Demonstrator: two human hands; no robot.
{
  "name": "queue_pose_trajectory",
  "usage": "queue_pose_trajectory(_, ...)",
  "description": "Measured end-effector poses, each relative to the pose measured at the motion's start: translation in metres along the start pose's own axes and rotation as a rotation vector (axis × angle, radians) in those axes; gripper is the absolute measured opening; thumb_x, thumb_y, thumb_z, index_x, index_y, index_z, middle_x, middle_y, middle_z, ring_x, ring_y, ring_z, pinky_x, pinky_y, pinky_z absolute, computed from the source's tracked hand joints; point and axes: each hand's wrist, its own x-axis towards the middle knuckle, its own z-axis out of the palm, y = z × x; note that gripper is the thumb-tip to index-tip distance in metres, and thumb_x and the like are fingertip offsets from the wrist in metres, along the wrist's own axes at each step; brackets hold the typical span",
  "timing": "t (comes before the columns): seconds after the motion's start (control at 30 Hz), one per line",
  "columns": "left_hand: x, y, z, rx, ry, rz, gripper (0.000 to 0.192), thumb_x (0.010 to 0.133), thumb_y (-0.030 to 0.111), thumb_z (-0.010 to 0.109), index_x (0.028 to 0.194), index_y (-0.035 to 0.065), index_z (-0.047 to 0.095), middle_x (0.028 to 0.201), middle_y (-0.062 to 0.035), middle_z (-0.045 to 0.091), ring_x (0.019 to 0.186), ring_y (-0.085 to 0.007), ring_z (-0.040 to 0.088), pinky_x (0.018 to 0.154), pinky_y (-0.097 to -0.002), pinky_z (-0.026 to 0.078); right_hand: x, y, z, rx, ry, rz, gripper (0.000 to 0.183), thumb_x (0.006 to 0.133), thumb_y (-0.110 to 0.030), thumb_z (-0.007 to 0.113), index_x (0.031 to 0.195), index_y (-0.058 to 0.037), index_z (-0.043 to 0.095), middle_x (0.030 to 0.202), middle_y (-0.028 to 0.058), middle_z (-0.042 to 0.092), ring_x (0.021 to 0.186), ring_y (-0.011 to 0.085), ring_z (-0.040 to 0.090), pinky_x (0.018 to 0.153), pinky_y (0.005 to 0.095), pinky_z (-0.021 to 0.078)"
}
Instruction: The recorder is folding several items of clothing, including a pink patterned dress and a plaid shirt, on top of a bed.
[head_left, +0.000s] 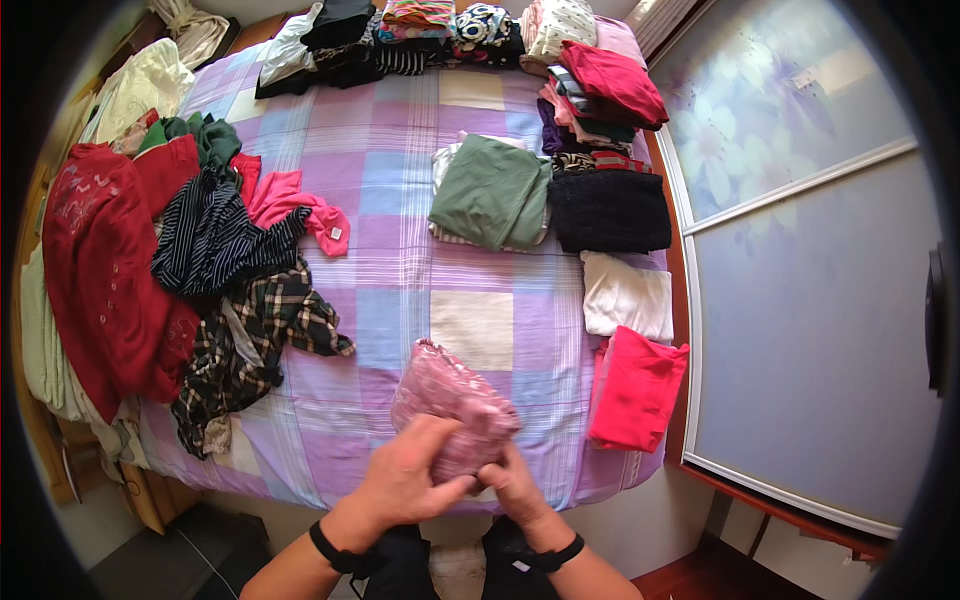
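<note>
A folded pink patterned garment (454, 409) is held between both hands at the near edge of the bed. My left hand (409, 469) grips its lower left side, the fingers partly hidden behind the cloth. At its lower right corner, my right hand (517, 484) pinches the fabric with the thumb on the near side. The garment is a compact bundle, tilted, with one corner pointing away from me. Beneath it lies a checked bedspread (390, 292) in purple, blue and cream.
Loose clothes lie on the left: a red garment (112, 285), a striped garment (217, 232) and a plaid shirt (262, 330). Folded stacks line the right, including a green garment (491, 191), a black one (611, 210), a white one (630, 296) and a bright pink one (637, 390). A sliding-door wardrobe (810, 315) stands beyond.
</note>
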Motion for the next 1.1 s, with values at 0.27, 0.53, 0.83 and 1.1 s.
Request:
queue_pose_trajectory(0.27, 0.043, -0.146, 0.035, -0.470, 0.034, -0.828, 0.024, 0.093, 0.027, 0.070, 0.094, 0.0021, 0.069, 0.069, -0.0110, 0.070, 0.051, -0.0161, 0.065, 0.045, -0.0278, 0.048, 0.001, 0.041, -0.111, 0.145, 0.421, 0.180, 0.064, 0.089, -0.029, 0.079, 0.140, -0.0007, 0.052, 0.132, 0.0101, 0.063, 0.119, 0.0214, 0.061, 0.103, 0.0360, 0.0485)
queue_pose_trajectory(0.53, 0.063, -0.237, -0.012, -0.647, 0.239, -1.168, 0.031, 0.086, 0.029, 0.057, 0.064, 0.0078, 0.060, 0.052, -0.0072, 0.059, 0.036, -0.0174, 0.050, 0.036, -0.0290, 0.039, 0.017, 0.004, -0.080, -0.269, 0.432, 0.135, 0.046, 0.087, -0.013, 0.076, 0.127, 0.0048, 0.061, 0.115, 0.0093, 0.071, 0.099, 0.0169, 0.067, 0.091, 0.0327, 0.0537)
queue_pose_trajectory(0.83, 0.071, -0.254, -0.015, -0.730, 0.174, -1.283, 0.027, 0.080, 0.027, 0.056, 0.062, 0.0071, 0.060, 0.052, -0.0084, 0.059, 0.035, -0.0185, 0.049, 0.037, -0.0305, 0.040, 0.093, -0.160, 0.029, -0.086, 0.297, -0.322, 0.041, 0.094, -0.013, 0.073, 0.130, 0.0016, 0.060, 0.117, 0.0038, 0.068, 0.103, 0.0126, 0.063, 0.093, 0.0292, 0.0496)
queue_pose_trajectory(1.1, 0.072, -0.253, -0.017, -0.753, 0.191, -1.294, 0.028, 0.079, 0.027, 0.057, 0.063, 0.0047, 0.062, 0.051, -0.0100, 0.059, 0.036, -0.0195, 0.052, 0.037, -0.0308, 0.041, 0.276, -0.169, 0.013, 0.406, 0.189, -0.691, 0.047, 0.100, -0.017, 0.068, 0.143, -0.0072, 0.052, 0.139, 0.0059, 0.061, 0.119, 0.0204, 0.062, 0.101, 0.0392, 0.0507)
